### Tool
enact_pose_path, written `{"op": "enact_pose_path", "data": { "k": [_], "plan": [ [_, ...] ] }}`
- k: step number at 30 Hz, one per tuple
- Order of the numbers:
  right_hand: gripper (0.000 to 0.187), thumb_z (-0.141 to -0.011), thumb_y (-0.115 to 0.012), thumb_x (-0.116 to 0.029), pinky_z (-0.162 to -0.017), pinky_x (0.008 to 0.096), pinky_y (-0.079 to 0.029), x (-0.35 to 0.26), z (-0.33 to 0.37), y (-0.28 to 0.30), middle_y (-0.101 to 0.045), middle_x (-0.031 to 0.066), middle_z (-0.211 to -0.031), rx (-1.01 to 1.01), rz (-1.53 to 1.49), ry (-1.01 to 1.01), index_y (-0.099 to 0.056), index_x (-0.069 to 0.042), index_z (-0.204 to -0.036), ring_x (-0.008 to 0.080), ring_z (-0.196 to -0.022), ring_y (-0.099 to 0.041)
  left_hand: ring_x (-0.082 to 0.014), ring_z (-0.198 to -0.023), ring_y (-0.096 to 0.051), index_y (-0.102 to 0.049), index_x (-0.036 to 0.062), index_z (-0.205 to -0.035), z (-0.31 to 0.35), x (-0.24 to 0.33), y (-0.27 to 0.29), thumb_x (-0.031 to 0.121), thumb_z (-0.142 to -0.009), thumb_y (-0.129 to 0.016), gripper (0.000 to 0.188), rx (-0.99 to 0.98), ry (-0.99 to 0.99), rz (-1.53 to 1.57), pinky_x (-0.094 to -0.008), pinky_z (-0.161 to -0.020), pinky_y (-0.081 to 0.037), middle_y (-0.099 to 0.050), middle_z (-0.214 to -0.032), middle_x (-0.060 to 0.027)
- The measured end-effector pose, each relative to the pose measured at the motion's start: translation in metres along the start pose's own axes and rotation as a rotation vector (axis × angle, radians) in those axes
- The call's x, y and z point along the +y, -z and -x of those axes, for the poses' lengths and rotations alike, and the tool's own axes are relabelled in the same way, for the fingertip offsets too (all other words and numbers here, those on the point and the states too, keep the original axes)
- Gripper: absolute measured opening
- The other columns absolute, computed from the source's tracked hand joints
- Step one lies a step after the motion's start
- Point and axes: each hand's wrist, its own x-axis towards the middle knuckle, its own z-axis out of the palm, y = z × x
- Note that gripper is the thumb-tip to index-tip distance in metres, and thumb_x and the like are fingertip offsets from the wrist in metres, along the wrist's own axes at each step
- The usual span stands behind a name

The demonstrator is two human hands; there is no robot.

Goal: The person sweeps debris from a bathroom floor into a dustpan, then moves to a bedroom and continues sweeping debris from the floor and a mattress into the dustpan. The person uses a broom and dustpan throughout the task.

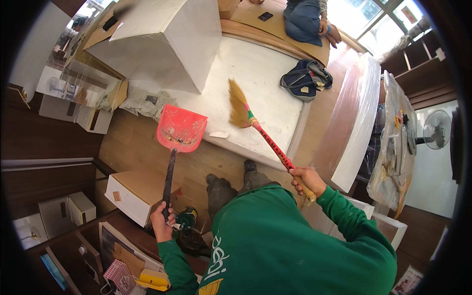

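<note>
Gripping the black handle of a red dustpan [189, 124], my left hand [162, 221] has its fingers wrapped closely round the grip, while my right hand [307, 181] is curled around the handle of a straw broom [270, 140], near its butt end. The pan faces up with dust and scraps in it, beside the near edge of a low white platform [255, 61]; whether it touches anything, I cannot tell. Over that platform the broom's bristles fan out, their contact with it unclear to me. Between pan and bristles, a small white piece [219, 134] lies near the platform's edge. Farther off sit a dark blue bag [306, 80] and a large white cabinet [189, 44]; beyond the bag, a person in jeans [306, 22] sits near a phone [265, 16].
</note>
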Motion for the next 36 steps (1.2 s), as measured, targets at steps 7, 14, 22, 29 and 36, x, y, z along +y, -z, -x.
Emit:
{"op": "enact_pose_path", "data": {
  "k": [7, 14, 22, 29, 36],
  "plan": [
    [0.015, -0.083, -0.055, -0.014, -0.035, 0.0275, -0.037, 0.019, 0.03, -0.032, -0.049, 0.0042, -0.059, 0.403, -0.038, 0.127, -0.055, -0.001, -0.089, 0.0122, -0.043, -0.048, -0.0112, -0.041, -0.042, -0.053, 0.0022, -0.086, -0.079, 0.114, -0.016, 0.023, -0.086, -0.057, 0.021, -0.247, 0.072, -0.239, -0.0233, -0.034, -0.028, -0.052, -0.064, -0.0052],
    [0.015, -0.076, -0.057, -0.01, -0.039, 0.0297, -0.042, 0.049, -0.086, -0.112, -0.052, 0.0057, -0.061, 0.71, -0.224, 0.328, -0.057, 0.004, -0.08, 0.0153, -0.049, -0.053, -0.013, -0.04, -0.043, -0.052, 0.0034, -0.082, -0.137, 0.202, -0.036, 0.02, -0.084, -0.059, 0.018, -0.371, 0.096, -0.462, -0.0242, -0.033, -0.028, -0.054, -0.062, -0.0078],
    [0.029, -0.072, -0.057, -0.014, -0.074, 0.0451, -0.049, 0.036, -0.176, -0.225, -0.063, 0.0267, -0.079, 0.615, 0.078, 0.283, -0.059, 0.008, -0.091, 0.0412, -0.078, -0.063, -0.0134, -0.04, -0.042, -0.05, 0.0035, -0.082, -0.169, 0.237, -0.086, 0.019, -0.085, -0.057, 0.017, -0.408, 0.1, -0.629, -0.0249, -0.033, -0.028, -0.052, -0.062, -0.0078],
    [0.035, -0.076, -0.057, -0.018, -0.073, 0.0529, -0.046, 0.047, -0.093, -0.204, -0.062, 0.0268, -0.081, 0.647, 0.444, 0.501, -0.051, 0.003, -0.104, 0.045, -0.08, -0.06, -0.0133, -0.04, -0.041, -0.05, 0.001, -0.085, -0.162, 0.249, -0.102, 0.019, -0.087, -0.053, 0.018, -0.421, 0.102, -0.679, -0.0254, -0.034, -0.028, -0.051, -0.062, -0.0073],
    [0.033, -0.076, -0.052, -0.013, -0.078, 0.0489, -0.05, -0.017, -0.236, -0.128, -0.064, 0.0262, -0.086, 0.727, 0.532, 0.38, -0.051, 0.002, -0.106, 0.0419, -0.085, -0.062, -0.0132, -0.041, -0.041, -0.052, -0.0011, -0.09, -0.16, 0.241, -0.118, 0.019, -0.087, -0.053, 0.021, -0.44, 0.11, -0.711, -0.0259, -0.034, -0.028, -0.051, -0.063, -0.0076]
  ]
}}
